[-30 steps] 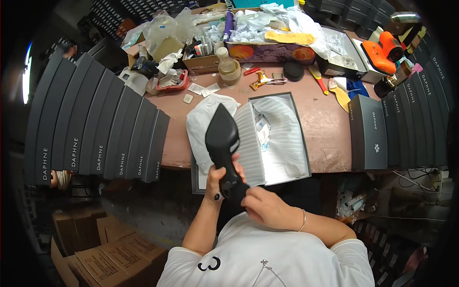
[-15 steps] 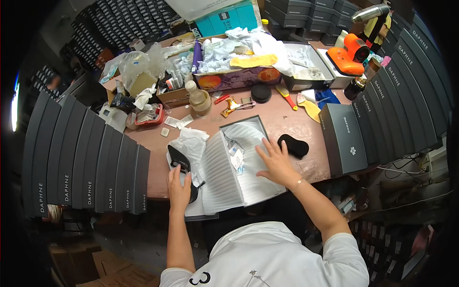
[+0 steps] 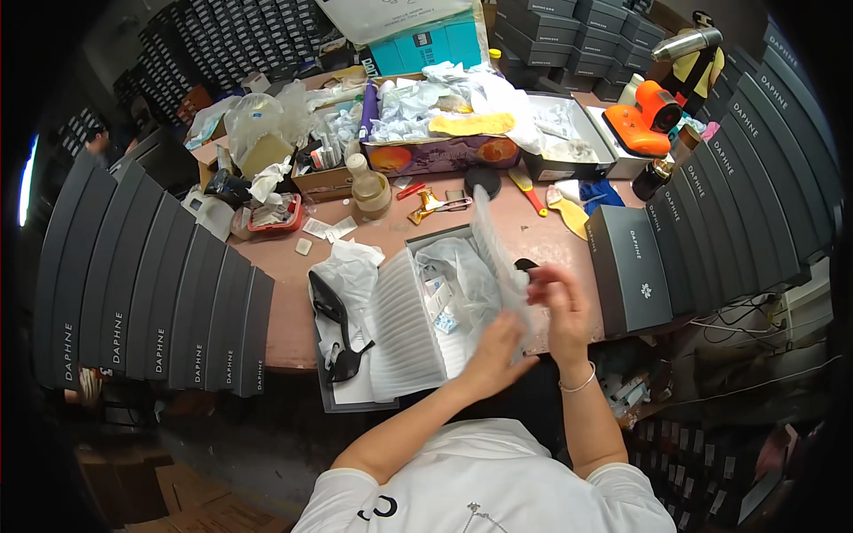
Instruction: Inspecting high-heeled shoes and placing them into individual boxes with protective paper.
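Note:
A grey shoebox (image 3: 458, 233) lies open before me, with a white ribbed foam sheet (image 3: 404, 329) across its left part. A thin translucent packing sheet (image 3: 494, 244) stands raised over its right side. My left hand (image 3: 496, 354) reaches across to the sheet's near end, its fingers closed on it. My right hand (image 3: 569, 320) is beside the sheet, fingers bent and smeared by motion. At the left, a black strappy heeled shoe (image 3: 330, 300) lies on white tissue, a black shoe part (image 3: 352, 362) nearer me. Small paper sachets (image 3: 441, 302) lie inside the box.
Dark shoeboxes are stacked at left (image 3: 133, 284) and right (image 3: 635, 266). Behind are a glue bottle (image 3: 369, 191), a round black tin (image 3: 482, 181), a yellow-red brush (image 3: 528, 191), a carton of crumpled paper (image 3: 440, 155) and an orange device (image 3: 644, 124). A black oval pad (image 3: 526, 264) is mostly hidden.
My left hand has left the black shoe and crossed to the box's right side. The translucent sheet has been lifted upright. My right hand has moved right and turned, its fingers now bent.

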`<state>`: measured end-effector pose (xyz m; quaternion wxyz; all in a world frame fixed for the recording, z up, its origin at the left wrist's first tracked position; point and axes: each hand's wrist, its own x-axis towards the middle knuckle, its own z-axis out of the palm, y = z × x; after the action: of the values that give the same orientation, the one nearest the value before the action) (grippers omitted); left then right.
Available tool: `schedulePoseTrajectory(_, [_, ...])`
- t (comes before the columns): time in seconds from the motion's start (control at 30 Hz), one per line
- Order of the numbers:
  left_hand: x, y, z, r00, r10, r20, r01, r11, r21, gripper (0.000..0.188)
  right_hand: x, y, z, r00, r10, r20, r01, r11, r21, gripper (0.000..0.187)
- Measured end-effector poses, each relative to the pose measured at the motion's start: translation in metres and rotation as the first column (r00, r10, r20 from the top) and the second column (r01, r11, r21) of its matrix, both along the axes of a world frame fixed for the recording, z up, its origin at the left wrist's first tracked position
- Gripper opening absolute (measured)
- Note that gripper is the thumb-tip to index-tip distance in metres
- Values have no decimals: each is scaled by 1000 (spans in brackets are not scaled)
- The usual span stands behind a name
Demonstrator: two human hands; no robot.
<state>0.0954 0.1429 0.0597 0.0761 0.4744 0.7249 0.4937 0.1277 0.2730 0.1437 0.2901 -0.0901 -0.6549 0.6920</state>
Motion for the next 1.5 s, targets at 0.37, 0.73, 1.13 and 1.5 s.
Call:
schedulePoseTrajectory(0.37, [-13,-88,23,789,136,599,-105,991,-86,40,-142,-3,-110,797,-188,573,-531,233,815,68])
schedulePoseTrajectory(0.73, [-43,-47,26,38,-413,910,-360,844,398,53,-73,-37,-3,931,133,341,-267,883,385,22])
schedulePoseTrajectory(1.13, [-64,-108,19,59,-162,985,-666,728,159,42,19,-56,20,875,291,388,-476,667,573,18])
schedulePoseTrajectory(1.5, [-55,-120,80,307,-537,786,-663,472,581,75,-14,-98,-40,815,565,130,-540,822,-181,56])
